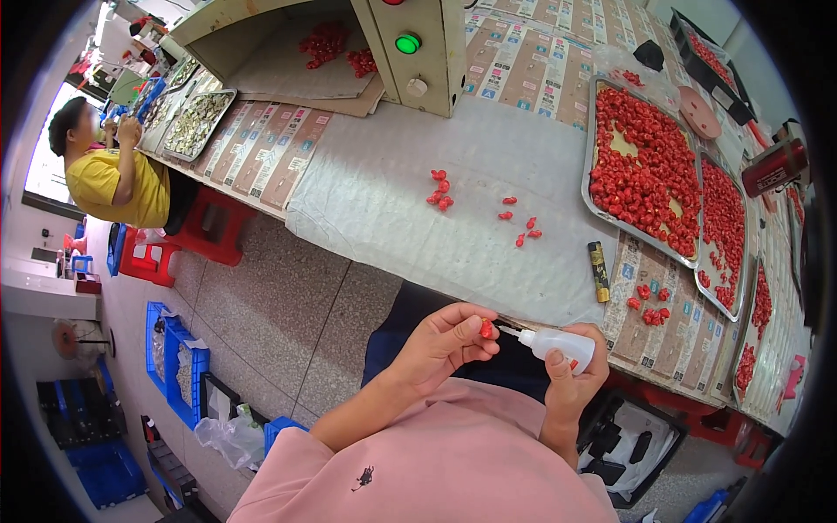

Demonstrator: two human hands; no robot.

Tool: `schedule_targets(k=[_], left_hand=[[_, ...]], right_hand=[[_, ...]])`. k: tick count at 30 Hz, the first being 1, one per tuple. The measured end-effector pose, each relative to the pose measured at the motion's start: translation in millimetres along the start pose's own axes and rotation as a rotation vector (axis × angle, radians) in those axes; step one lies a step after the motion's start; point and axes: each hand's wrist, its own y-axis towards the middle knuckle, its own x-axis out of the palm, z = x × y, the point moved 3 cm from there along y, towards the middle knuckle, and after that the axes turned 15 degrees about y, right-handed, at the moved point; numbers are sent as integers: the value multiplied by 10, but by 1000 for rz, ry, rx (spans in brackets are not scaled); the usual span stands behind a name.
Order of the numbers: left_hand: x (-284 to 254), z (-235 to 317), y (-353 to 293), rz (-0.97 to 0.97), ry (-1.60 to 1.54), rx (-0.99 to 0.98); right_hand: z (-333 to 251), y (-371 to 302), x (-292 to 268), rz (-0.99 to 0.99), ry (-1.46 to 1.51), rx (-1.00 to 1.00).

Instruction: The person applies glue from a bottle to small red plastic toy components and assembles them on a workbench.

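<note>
Between the thumb and fingers of my left hand [446, 347] is a small glossy red piece [486, 329]; its exact kind is too small to tell. My right hand [571, 375] grips a white squeeze bottle [562, 349], its thin nozzle pointing left at the red piece. Whether the tip touches it I cannot tell. Both hands are just off the table's front edge. On the pale sheet [392, 192] beyond them lie loose red pieces [440, 192] in two loose groups. More red pieces [649, 305] sit right of a black-and-gold tube [598, 272].
Metal trays [586, 179] full of red pieces stand at the right, near a dark red cylinder [774, 167]. A box-shaped machine [427, 52] with a green light stands at the back. A person in yellow [122, 183] sits at the far left, near red stools [209, 227].
</note>
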Motion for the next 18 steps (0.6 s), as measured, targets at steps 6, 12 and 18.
schedule_targets(k=[6,12,18], left_hand=[[-1,-6,3,-14,-7,-3],[0,-8,5,-18,-3,-11],[4,2,10,30,20,-26]], right_hand=[[19,2,-9,2,5,22],[16,2,-4,-1,22,28],[-18,4,-4,-2,13,-9]])
